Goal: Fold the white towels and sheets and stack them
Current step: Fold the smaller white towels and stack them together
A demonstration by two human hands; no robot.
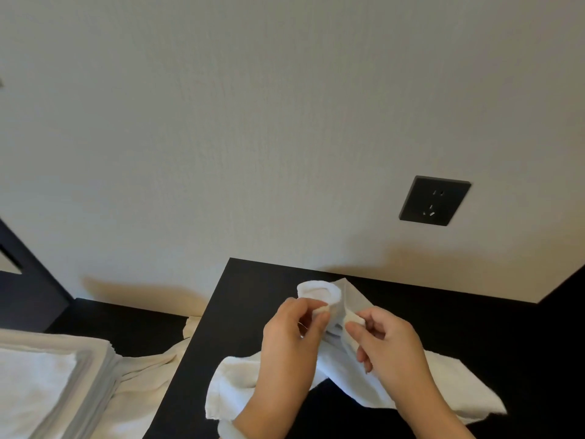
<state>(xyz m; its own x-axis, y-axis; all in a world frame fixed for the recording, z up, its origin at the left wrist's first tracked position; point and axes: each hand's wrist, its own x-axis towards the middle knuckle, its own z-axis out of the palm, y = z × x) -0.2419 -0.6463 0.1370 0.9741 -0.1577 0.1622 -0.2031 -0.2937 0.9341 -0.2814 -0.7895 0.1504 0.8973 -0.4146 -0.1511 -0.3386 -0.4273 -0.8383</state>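
A small white towel hangs bunched over the black table, lifted at its top. My left hand pinches one edge of it between thumb and fingers, and my right hand pinches the neighbouring edge. The two hands are close together, just above the table's far part. The towel's lower folds drape down left and right of my wrists. A stack of folded white towels lies at the lower left.
A loose white sheet lies crumpled between the stack and the table's left edge. The pale wall stands right behind the table, with a black power socket on it. A dark frame stands at the far left.
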